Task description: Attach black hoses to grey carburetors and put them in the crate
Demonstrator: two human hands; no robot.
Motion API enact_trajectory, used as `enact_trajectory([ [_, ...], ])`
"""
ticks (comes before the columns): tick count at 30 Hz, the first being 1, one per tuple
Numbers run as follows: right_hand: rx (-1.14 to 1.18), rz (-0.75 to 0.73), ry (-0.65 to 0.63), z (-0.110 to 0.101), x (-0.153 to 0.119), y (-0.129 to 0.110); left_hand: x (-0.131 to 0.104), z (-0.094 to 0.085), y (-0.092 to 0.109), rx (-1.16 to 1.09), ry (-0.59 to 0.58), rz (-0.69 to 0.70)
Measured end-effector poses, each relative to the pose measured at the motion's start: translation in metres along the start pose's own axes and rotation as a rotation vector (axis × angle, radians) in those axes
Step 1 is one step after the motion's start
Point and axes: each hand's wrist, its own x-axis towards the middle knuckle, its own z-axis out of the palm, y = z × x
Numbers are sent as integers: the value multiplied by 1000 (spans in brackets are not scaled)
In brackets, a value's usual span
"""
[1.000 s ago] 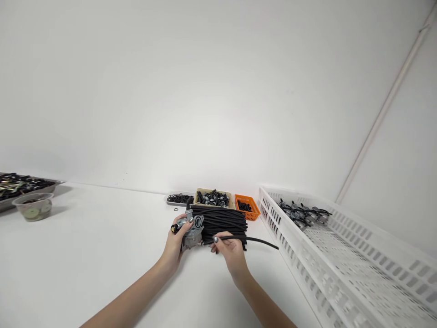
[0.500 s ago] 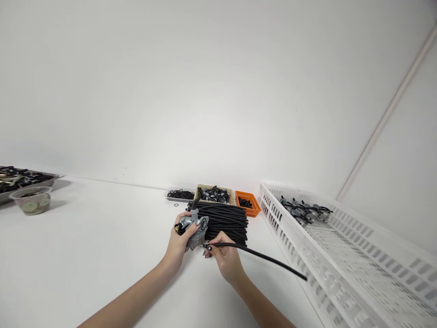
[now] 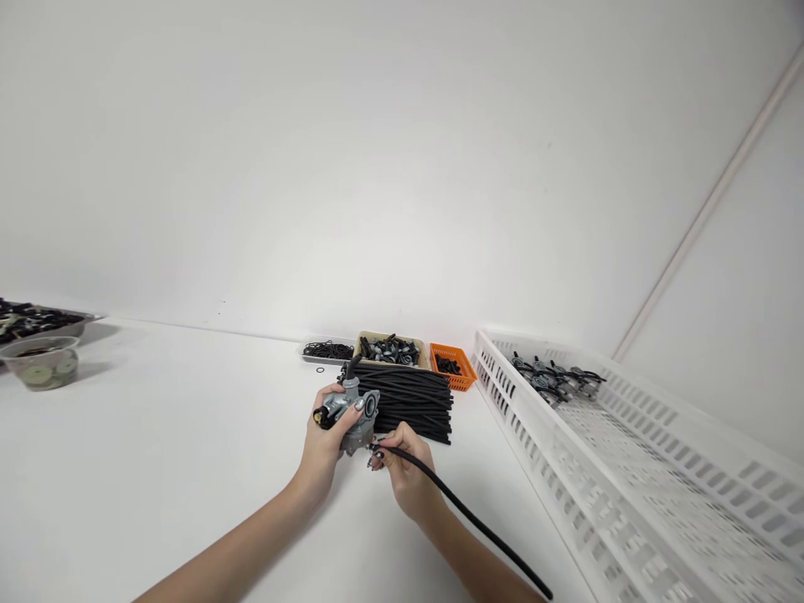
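Note:
A grey metal carburetor [image 3: 358,432] with a black rubber cap on top is gripped by my left hand [image 3: 325,435], thumb across its front. My right hand [image 3: 405,473] pinches one end of a long black rubber hose [image 3: 468,512] close beside the carburetor's lower right side. Whether the hose end touches the carburetor is hidden by my fingertips. From there the hose curves over my right wrist and down toward the bottom of the view. Just behind both hands lies a bundle of black hoses [image 3: 411,398].
Behind the bundle stand a clear tray [image 3: 303,357] of black rings, a cream tray [image 3: 425,365] of small parts and an orange basket [image 3: 468,381]. A large white crate [image 3: 533,435] with several carburetors is at right. A plastic tub [image 3: 38,368] and metal tray [image 3: 88,327] sit left.
My right hand has moved slightly left, bringing the hose end nearer the carburetor. The hose's free end has swung downward. The view has shifted a little.

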Motion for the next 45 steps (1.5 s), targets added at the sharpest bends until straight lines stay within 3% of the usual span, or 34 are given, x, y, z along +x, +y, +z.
enact_trajectory([
  [6, -7, 6, -2, -1, 1, 1, 0, 0, -2, 31, 1, 33],
  [12, 63, 62, -18, -6, 8, -1, 3, 3, 6, -12, -26, -49],
  [18, 59, -9, 166, -10, 13, 5, 3, -1, 8, 12, -151, -51],
  [26, 53, -19, 229, -7, 11, 4, 2, -5, 4, 38, -294, -57],
  [34, 8, -30, 200, -6, 7, 2, 6, -9, 5, 111, -365, 28],
  [45, -49, -77, 204, -6, 3, 6, 4, -7, 14, 143, -405, 12],
])
